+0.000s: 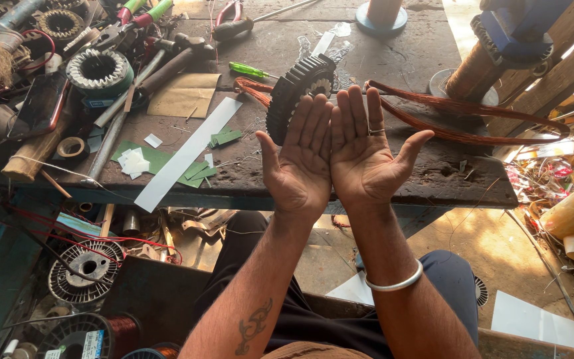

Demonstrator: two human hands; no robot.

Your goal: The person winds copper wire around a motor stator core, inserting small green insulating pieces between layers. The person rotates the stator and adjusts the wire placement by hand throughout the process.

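Both hands are raised side by side above the near edge of the counter (340, 189), palms up toward the camera, little-finger edges touching. Left hand (298, 163): fingers extended, grip released, nothing in it. Right hand (365, 156): fingers extended, thumb splayed outward, grip released, nothing in it; a ring on one finger, a metal bangle (396, 282) on the wrist.

Nearest thing: the motor stator core (297, 90), a dark toothed ring standing on edge on the counter, directly behind the fingertips and partly hidden by them. It lies beyond the hands, away from the person, slightly toward the left hand's side; the left fingertips overlap it in view, so the left hand is the nearer one. Whether they touch it cannot be told; the open palms suggest not. The core's bore axis points roughly toward the upper right, in line with the copper wire coil (473, 119), whose long loop stretches rightward from the core along the counter.

About: white paper strip (187, 153) lying diagonally left of the hands; green insulation paper cuttings (197, 169) beside it; second stator with white slot liners (99, 68) at the far left; green-handled screwdriver (250, 69) behind the core; wire spool (86, 268) on the floor lower left.
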